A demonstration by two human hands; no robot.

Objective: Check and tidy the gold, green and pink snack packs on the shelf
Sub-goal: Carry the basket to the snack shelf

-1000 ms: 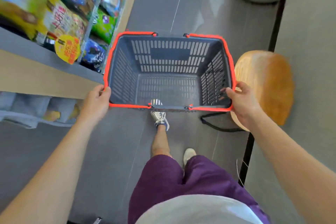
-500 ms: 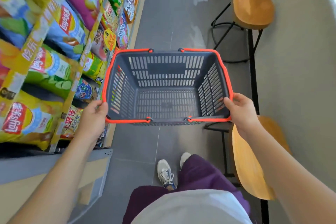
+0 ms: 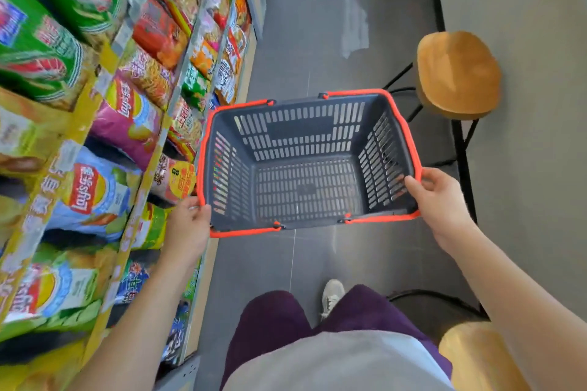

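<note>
L hand (image 3: 187, 225) & R hand (image 3: 440, 200) each grip a near corner of the basket (image 3: 301, 130), fingers curled over its rim, prob. to keep it level. On shelf (image 3: 144, 174) at left: pink pack (image 3: 127, 124), green pack (image 3: 35, 51), both untouched.

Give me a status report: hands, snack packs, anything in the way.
Busy: left hand and right hand both grip the basket rim; basket empty. Pink snack pack on the shelf at left, no hand on it. Stool at right of aisle.
</note>
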